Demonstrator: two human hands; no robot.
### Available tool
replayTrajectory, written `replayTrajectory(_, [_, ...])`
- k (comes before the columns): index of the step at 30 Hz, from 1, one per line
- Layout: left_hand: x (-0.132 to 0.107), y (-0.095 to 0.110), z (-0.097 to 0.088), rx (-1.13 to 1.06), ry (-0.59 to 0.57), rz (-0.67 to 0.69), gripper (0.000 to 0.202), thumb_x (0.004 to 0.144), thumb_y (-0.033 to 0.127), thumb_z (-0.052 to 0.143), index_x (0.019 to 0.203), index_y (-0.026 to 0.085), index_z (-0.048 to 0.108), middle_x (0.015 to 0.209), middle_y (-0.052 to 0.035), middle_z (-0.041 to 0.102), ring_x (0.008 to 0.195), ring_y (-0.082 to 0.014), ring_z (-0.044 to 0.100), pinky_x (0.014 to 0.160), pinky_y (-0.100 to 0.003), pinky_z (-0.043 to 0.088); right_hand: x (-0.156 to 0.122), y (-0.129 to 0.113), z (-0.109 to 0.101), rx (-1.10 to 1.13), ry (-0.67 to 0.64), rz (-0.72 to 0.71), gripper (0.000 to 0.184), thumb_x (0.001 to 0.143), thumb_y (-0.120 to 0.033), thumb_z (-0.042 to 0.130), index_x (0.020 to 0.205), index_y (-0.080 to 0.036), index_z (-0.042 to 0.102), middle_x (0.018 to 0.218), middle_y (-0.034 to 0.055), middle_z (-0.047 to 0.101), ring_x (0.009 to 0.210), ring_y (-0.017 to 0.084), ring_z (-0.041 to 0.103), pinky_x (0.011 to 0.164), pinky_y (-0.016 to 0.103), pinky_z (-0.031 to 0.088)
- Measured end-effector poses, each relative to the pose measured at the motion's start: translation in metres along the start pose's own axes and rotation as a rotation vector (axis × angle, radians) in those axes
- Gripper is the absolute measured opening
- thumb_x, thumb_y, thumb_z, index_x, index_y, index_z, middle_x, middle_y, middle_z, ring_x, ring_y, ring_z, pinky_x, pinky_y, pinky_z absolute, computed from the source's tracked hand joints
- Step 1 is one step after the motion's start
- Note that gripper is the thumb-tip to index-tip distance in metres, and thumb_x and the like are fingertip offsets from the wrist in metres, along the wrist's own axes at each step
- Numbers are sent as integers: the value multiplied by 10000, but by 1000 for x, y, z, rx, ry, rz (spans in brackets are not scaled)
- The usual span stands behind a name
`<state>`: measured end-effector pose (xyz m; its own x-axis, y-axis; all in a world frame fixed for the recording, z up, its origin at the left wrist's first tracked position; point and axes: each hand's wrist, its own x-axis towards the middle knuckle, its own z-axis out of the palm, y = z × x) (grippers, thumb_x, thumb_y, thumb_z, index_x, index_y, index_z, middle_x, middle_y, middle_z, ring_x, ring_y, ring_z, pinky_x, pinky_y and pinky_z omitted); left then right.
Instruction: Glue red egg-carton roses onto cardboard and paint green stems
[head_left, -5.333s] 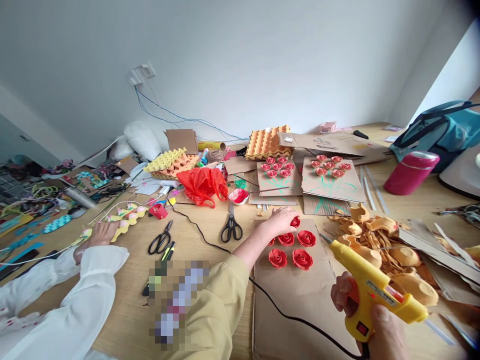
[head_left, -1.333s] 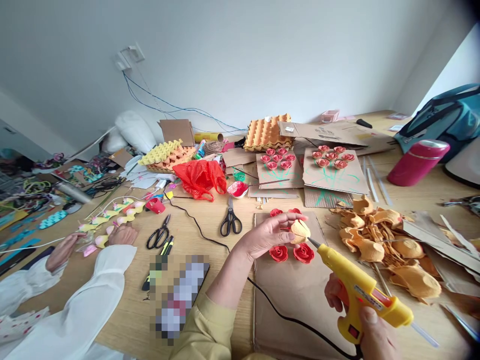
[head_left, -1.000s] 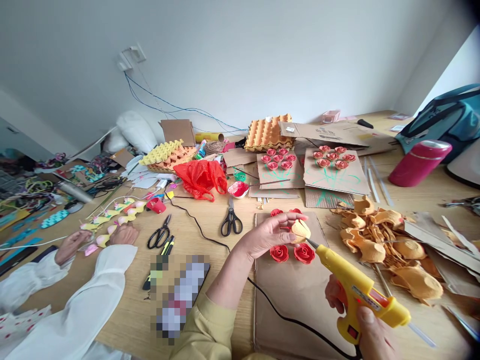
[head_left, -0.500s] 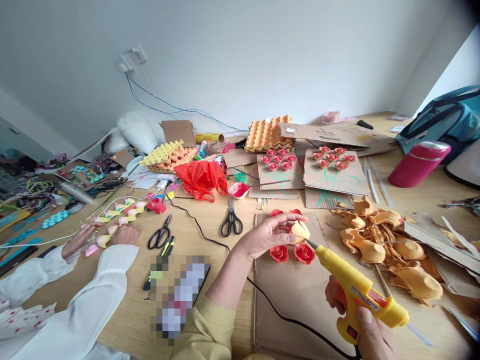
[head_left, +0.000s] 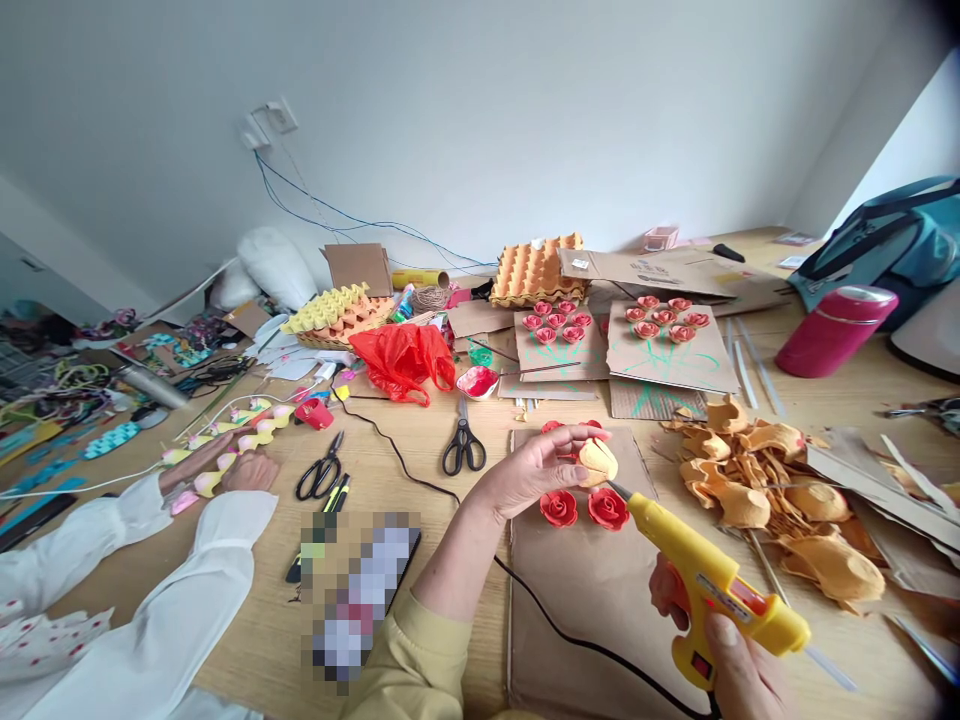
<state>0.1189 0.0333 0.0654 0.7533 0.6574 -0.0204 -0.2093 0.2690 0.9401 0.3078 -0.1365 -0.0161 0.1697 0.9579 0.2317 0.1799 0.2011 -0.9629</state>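
My left hand (head_left: 534, 468) pinches a small egg-carton flower (head_left: 598, 461), its unpainted tan underside turned toward me. My right hand (head_left: 731, 668) grips a yellow glue gun (head_left: 712, 587) by the handle; its nozzle tip touches the flower's underside. Both are held above a brown cardboard sheet (head_left: 600, 600) that carries red paper roses (head_left: 585, 507), partly hidden by my left hand. The gun's black cord (head_left: 555, 630) runs across the sheet.
A person in white sleeves (head_left: 150, 600) at the left handles a yellow and pink garland (head_left: 225, 455). Two black scissors (head_left: 463, 450) (head_left: 321, 472) lie on the table. Tan carton scraps (head_left: 765, 490) are heaped at the right, a magenta bottle (head_left: 834, 331) and rose-covered cardboards (head_left: 667, 345) behind.
Since the earliest frame my left hand has lifted a flower off the sheet and the glue gun's tip has come up against it. Over the last second both hands have stayed nearly still.
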Motion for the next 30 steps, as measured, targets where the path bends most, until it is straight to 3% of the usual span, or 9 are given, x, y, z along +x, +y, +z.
replayTrajectory(7, [-2, 0, 1, -50, 3, -30, 581, 735, 400, 848, 1248, 209, 657, 1176, -116, 651, 1015, -215, 651, 880, -339, 553, -1, -2, -1, 13, 21, 28, 501, 930, -687, 373, 830, -237, 568, 765, 63, 563, 661, 200, 510, 557, 317, 463])
replayTrajectory(12, [-2, 2, 3, -96, -3, -44, 555, 748, 376, 844, 1243, 210, 656, 1152, -108, 666, 976, -200, 677, 859, -322, 555, -2, 5, -2, 1, 36, 58, 497, 923, -689, 384, 944, -239, 594, 808, 65, 573, 672, 205, 535, 558, 321, 482])
replayTrajectory(17, [-2, 2, 2, -133, -21, -72, 539, 772, 361, 824, 1255, 195, 651, 1194, -129, 675, 974, -205, 693, 869, -324, 551, -3, 17, -7, 44, -38, 46, 429, 935, -647, 408, 924, -246, 559, 832, 66, 560, 726, 219, 543, 590, 327, 487])
replayTrajectory(24, [-2, -2, 0, -193, -67, -51, 535, 798, 369, 802, 1275, 187, 640, 1181, -162, 701, 984, -216, 709, 864, -318, 559, -8, 34, -11, 104, -38, 106, 418, 933, -625, 432, 922, -236, 586, 819, 77, 620, 685, 219, 550, 584, 343, 465])
replayTrajectory(30, [-2, -1, -1, -171, -116, -67, 584, 812, 411, 779, 1318, 174, 610, 1204, -176, 691, 1006, -239, 712, 860, -322, 554, -10, 22, -7, 60, 0, 141, 466, 919, -670, 417, 885, -241, 599, 804, 79, 629, 715, 232, 535, 633, 367, 448])
